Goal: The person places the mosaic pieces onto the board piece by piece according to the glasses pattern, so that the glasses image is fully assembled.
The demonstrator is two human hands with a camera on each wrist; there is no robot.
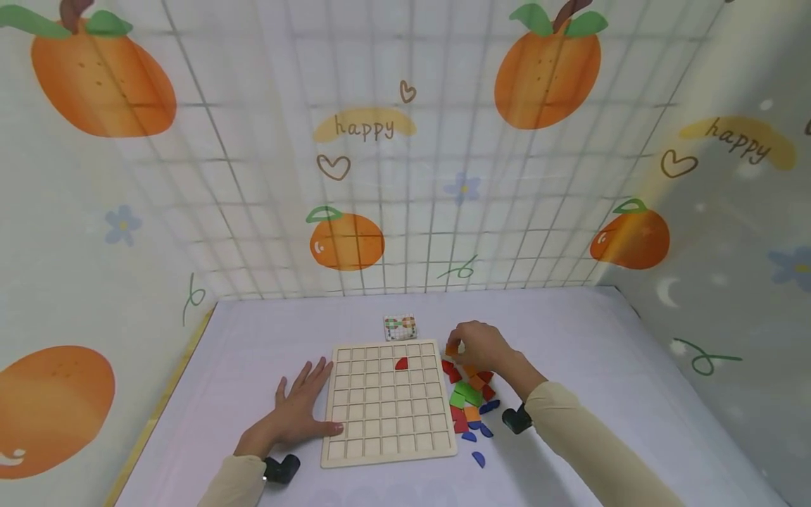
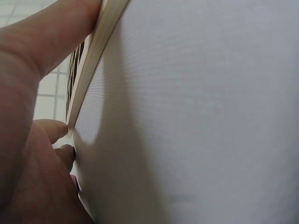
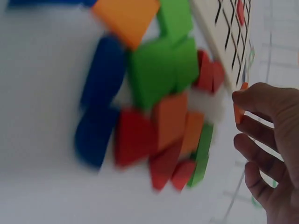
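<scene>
A pale wooden grid board (image 1: 380, 408) lies on the table, with one red quarter-round piece (image 1: 402, 364) in a cell of its upper part. My left hand (image 1: 296, 407) spreads along the board's left side, the thumb over its edge and the fingertips at the rim. Off the board's upper right corner, my right hand (image 1: 479, 346) pinches an orange piece (image 3: 239, 105) between thumb and finger. Below that hand lies a pile of loose coloured pieces, among them green blocks (image 3: 152, 70), red pieces (image 3: 133, 137) and blue half-rounds (image 3: 103, 72).
A small card with a coloured pattern (image 1: 400, 327) lies just behind the board. One blue half-round (image 1: 478, 459) sits apart, nearer the front. A printed curtain (image 1: 431, 176) with a wire grid rises behind the table (image 1: 266, 331).
</scene>
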